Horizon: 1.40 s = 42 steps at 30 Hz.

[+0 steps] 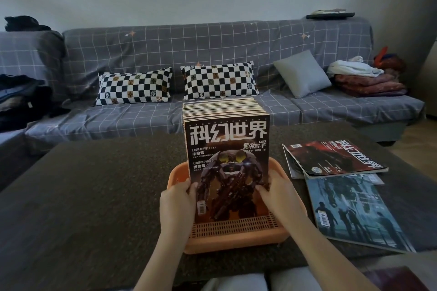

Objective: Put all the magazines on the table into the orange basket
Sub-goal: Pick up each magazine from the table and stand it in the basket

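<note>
At the far left, dark clothes (21, 99) lie heaped on the grey checked sofa (165, 47), which runs along the wall behind the dark speckled table (82, 196). Two black-and-white checkered pillows (134, 88) lean against the sofa back, with a plain grey cushion (302, 73) further right and folded blankets (369, 80) at the far end. In the middle of the table sits the orange basket (236, 234), its slotted near wall facing the person. A thick stack of magazines (227, 149) stands upright in it on the bottom edges, long axis vertical, the front cover with a dark robot figure and white title facing the camera, spines and page edges receding toward the sofa. The left hand (177, 203) grips the lower left edge of the front cover, fingers curled round it; the right hand (279, 196) grips the lower right edge the same way, both reaching inside the basket. To the right, outside the basket, a red-covered magazine (335, 158) lies flat, its title upside down to the viewer, overlapping others beneath it. Nearer the person, a blue-covered magazine (354, 212) lies flat, its long axis running diagonally toward the table's near right corner.
</note>
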{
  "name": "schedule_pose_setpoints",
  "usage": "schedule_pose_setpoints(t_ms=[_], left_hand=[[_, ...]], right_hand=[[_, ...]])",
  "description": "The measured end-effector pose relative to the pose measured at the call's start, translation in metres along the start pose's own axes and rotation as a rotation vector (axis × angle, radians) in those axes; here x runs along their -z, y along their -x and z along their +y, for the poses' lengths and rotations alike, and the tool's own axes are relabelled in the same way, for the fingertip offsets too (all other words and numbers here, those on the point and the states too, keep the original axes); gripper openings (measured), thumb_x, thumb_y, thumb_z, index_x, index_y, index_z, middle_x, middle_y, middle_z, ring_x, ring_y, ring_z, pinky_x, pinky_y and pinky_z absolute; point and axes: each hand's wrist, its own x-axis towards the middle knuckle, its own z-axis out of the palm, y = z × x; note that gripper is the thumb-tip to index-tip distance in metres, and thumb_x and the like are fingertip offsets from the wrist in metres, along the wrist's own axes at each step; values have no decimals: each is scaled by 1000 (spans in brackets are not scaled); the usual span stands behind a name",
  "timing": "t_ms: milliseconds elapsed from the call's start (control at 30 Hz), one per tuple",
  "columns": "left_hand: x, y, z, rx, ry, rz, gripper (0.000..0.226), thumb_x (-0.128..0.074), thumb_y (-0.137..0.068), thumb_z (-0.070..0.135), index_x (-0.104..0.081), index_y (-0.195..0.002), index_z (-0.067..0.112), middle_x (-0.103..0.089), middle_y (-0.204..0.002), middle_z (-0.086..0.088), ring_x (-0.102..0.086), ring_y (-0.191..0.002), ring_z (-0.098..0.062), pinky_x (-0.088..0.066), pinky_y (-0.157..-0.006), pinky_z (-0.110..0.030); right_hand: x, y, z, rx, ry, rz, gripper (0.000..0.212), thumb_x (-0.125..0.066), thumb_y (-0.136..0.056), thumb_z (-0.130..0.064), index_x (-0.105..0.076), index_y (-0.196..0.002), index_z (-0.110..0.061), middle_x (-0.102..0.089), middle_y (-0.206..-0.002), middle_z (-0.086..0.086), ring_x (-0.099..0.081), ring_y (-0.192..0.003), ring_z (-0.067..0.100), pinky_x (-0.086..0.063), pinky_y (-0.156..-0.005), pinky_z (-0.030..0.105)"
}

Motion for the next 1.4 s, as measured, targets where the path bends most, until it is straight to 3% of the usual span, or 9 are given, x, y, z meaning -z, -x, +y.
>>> schedule_pose_setpoints(t_ms=[133, 233, 400, 500, 633, 733, 967, 1267, 1400], left_hand=[[2, 1, -1, 24, 36, -17, 21, -59, -93, 28, -70, -108, 18, -60, -65, 17, -63, -59, 0, -56, -60, -24], [4, 2, -1, 61, 70, 3, 36, -62, -90, 34, -60, -123, 19, -67, -92, 12, -64, -79, -5, -54, -69, -26], [7, 12, 2, 82, 114, 37, 52, -59, -90, 42, -43, -134, 19, -54, -132, -1, -60, -99, -11, -46, -70, -24], [5, 22, 7, 72, 179, 83, 45, -55, -93, 35, -41, -133, 19, -46, -134, -2, -54, -103, -9, -42, -69, -21], [-1, 35, 19, 23, 235, 110, 30, -57, -93, 26, -50, -122, 21, -50, -124, 2, -55, -98, -9, -48, -70, -20], [-10, 44, 31, -17, 336, -7, 24, -57, -93, 24, -53, -117, 24, -54, -119, 6, -56, -99, -5, -44, -67, -13], [-43, 63, 71, -40, 447, -212, 26, -57, -93, 25, -54, -119, 29, -58, -118, 12, -57, -108, -4, -50, -95, -27], [-107, 98, 143, -169, 531, -535, 31, -56, -95, 22, -54, -122, 37, -55, -111, 30, -54, -106, 10, -42, -82, -3], [-142, 111, 164, -207, 493, -606, 36, -52, -96, 25, -50, -132, 30, -53, -132, 14, -52, -112, 4, -45, -90, -14]], right_hand=[[1, 2, -1, -9, -18, 15, 22, -59, -88, -27, -58, -109, -21, -65, -94, -8, -57, -79, 4, -38, -67, 13], [2, 1, 0, -48, -81, -7, 22, -58, -89, -29, -58, -109, -22, -66, -94, -8, -53, -74, 0, -34, -62, 10], [9, 6, 3, -93, -197, 7, 50, -61, -87, -26, -45, -134, -23, -65, -119, -2, -62, -103, 10, -44, -85, 24], [11, 14, 5, -89, -250, 12, 60, -63, -87, -21, -37, -141, -22, -58, -130, 0, -57, -116, 14, -42, -98, 31], [14, 29, 12, -74, -305, 86, 54, -65, -86, -22, -45, -136, -17, -61, -127, 2, -58, -113, 11, -42, -96, 25], [20, 43, 18, -18, -317, 156, 46, -65, -85, -21, -52, -128, -14, -64, -120, 1, -58, -103, 3, -45, -90, 18], [44, 69, 47, 25, -295, 233, 40, -64, -85, -19, -56, -124, -16, -63, -109, -11, -56, -89, -7, -42, -70, 5], [80, 84, 125, -199, -230, 406, 31, -61, -88, -25, -60, -119, -21, -64, -106, -8, -58, -89, 3, -39, -69, 9], [90, 87, 165, -331, -178, 430, 34, -61, -88, -27, -60, -121, -16, -67, -114, 4, -61, -103, 18, -50, -84, 33]])
